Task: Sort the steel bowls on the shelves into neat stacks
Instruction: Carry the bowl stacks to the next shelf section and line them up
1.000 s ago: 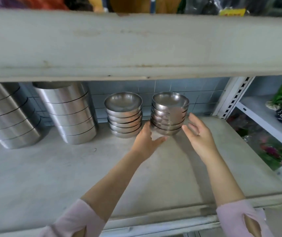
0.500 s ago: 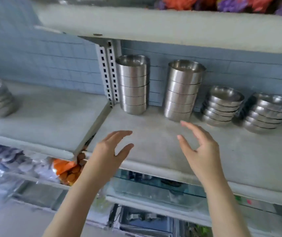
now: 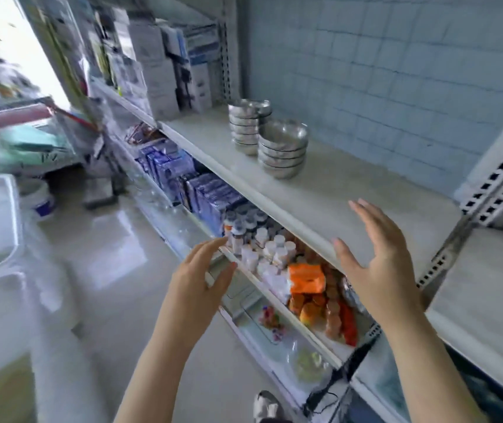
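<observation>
On the shelf [image 3: 320, 190] stand two steel bowl stacks [image 3: 282, 148]; left hand [image 3: 197, 279] and right hand [image 3: 375, 264] hover spread, empty.

Nearer bowl stack [image 3: 283, 149], 1 o'clock: silver-grey steel, dark lines between the rims. Farther bowl stack [image 3: 244, 126], 12 o'clock: same silver. Shelf [image 3: 320, 196] under them: plain pale grey-white. Wall tiles [image 3: 396, 71], 1 to 2 o'clock: light blue, square grid. Upright [image 3: 500, 184], 3 o'clock: white, rows of black slots. Lower shelf: boxes [image 3: 210, 193] blue-violet, bottles [image 3: 270, 248] white-capped, packet [image 3: 306, 278] orange. Floor [image 3: 116, 254], 8 o'clock: glossy cream. Bucket [image 3: 38, 198], 9 o'clock: white, blue label.
</observation>
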{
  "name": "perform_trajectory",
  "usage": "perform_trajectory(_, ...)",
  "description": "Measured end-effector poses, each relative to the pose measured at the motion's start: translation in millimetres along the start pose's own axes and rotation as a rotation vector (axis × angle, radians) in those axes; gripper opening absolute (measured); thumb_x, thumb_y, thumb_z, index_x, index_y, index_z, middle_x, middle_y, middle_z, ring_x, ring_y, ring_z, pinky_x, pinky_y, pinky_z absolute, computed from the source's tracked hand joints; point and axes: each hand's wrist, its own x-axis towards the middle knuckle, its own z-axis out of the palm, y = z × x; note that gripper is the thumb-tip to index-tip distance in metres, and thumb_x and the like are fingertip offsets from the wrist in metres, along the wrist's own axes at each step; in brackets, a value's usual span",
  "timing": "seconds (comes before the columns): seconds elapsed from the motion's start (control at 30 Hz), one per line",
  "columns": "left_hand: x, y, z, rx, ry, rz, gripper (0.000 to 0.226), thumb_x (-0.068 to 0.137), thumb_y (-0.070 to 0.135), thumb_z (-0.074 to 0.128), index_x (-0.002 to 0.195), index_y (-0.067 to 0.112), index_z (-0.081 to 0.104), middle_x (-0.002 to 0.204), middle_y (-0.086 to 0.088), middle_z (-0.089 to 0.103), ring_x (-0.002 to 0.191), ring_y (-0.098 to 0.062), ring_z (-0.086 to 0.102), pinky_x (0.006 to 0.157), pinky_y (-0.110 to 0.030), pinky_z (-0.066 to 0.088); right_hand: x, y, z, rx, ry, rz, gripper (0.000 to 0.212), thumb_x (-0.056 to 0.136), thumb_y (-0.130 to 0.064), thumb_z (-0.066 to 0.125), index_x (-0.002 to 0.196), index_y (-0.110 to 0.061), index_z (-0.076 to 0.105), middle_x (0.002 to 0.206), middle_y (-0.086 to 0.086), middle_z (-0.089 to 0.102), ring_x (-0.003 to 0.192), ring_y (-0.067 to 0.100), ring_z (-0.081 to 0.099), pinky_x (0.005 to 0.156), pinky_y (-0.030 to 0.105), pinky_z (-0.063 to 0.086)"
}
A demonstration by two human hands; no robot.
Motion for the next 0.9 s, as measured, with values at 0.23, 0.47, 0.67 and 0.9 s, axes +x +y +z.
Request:
perform_trajectory(0.23, 102, -72, -22, -0.022, 0.058, -0.065, 0.048, 0.082, 0.047, 0.056, 0.129, 0.045, 0.047, 0.115, 0.043, 0.040, 0.112, 0.003, 0.051, 0.096, -0.024, 0.043, 104, -6, 119, 0.183, -0.046, 0.003, 0.050, 0.093, -0.017, 0.066, 0.140, -0.009, 0.054, 0.145, 0.003, 0.053, 0.136, 0.016, 0.048, 0.115, 0.026, 0.035)
perform_trajectory(0.47, 235, -114, -44, -0.012, 0.058, -0.054, 0.052, 0.084, 0.040, 0.061, 0.134, 0.035, 0.050, 0.123, 0.027, 0.049, 0.117, -0.003, 0.052, 0.102, -0.034, 0.047, 221, -23, 212, 0.484, -0.026, 0.087, 0.054, 0.094, -0.039, 0.057, 0.145, -0.038, 0.040, 0.148, -0.015, 0.045, 0.141, 0.005, 0.042, 0.116, 0.039, 0.038)
perform_trajectory(0.67, 324, -135, -30, -0.090, -0.139, -0.035, 0.070, 0.075, 0.052, 0.061, 0.139, 0.038, 0.037, 0.132, 0.030, 0.039, 0.128, -0.005, 0.043, 0.109, -0.033, 0.038, 271, -19, 244, 0.475, 0.004, 0.149, 0.064, 0.094, -0.038, 0.058, 0.152, -0.028, 0.032, 0.155, -0.021, 0.035, 0.145, 0.000, 0.032, 0.119, 0.037, 0.031)
perform_trajectory(0.9, 453, -156, 54, -0.239, -0.595, 0.077, 0.127, 0.055, 0.064, 0.074, 0.154, 0.019, 0.009, 0.159, -0.004, 0.024, 0.144, -0.019, 0.028, 0.116, -0.042, 0.029, 281, -18, 263, 0.442, 0.115, 0.373, 0.073, 0.087, -0.036, 0.060, 0.153, -0.033, 0.029, 0.155, -0.031, 0.032, 0.142, -0.008, 0.032, 0.116, 0.024, 0.033)
